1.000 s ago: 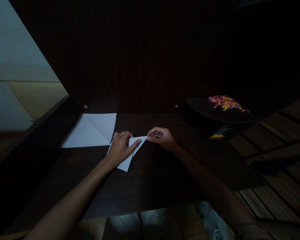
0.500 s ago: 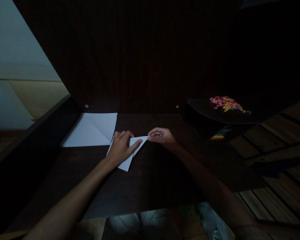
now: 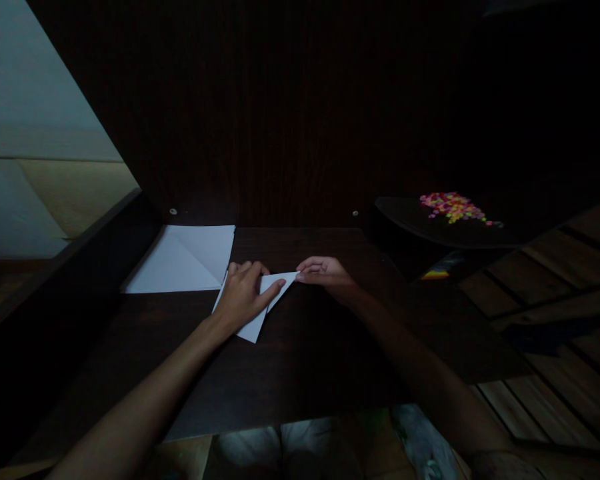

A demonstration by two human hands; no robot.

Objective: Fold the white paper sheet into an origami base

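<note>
A folded white sheet of paper [image 3: 253, 329] lies on the dark desk, with a narrow pointed flap reaching to the right. My left hand [image 3: 245, 293] holds it down from above, its thumb stretched along the flap and its other fingers bent over the far side. Between the thumb and fingers of my right hand [image 3: 325, 275] the flap's pointed tip is pinched. The left hand covers much of the paper's left part.
A stack of white paper [image 3: 185, 260], its top sheet creased, lies at the back left. Small colourful pieces [image 3: 453, 207] are heaped on a dark curved shelf [image 3: 405, 213] at right. A raised side board [image 3: 70, 260] borders the desk on the left.
My right hand's fingers have shifted slightly at the tip of the flap. My left hand and the paper look unmoved.
</note>
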